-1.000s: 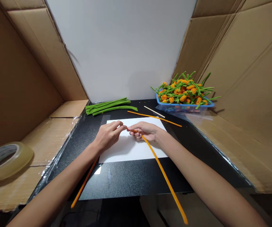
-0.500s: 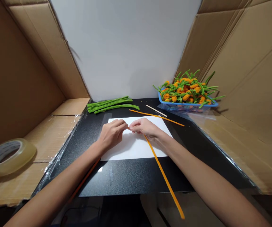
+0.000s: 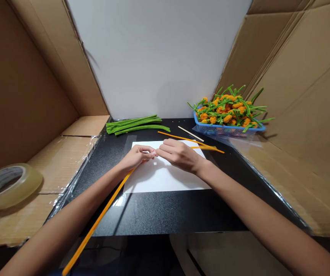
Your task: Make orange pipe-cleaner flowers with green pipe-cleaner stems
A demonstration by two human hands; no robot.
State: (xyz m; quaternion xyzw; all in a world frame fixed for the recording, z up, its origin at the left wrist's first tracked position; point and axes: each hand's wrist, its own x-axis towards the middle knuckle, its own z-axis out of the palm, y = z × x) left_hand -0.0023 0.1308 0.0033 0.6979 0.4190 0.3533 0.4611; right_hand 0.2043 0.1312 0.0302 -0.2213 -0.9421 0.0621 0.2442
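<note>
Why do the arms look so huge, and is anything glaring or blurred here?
In the head view, the wide lens stretches the forearms and bends the cardboard wall; the left hand and right hand cast soft shadows on the white paper; a small glare spot shines on the black counter; nothing looks clearly out of focus.

Paper sheet before chenille stems and plastic basket

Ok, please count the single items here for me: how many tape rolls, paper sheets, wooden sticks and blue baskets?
Tape roll: 1
Paper sheet: 1
Wooden stick: 1
Blue basket: 1
Total: 4
</note>
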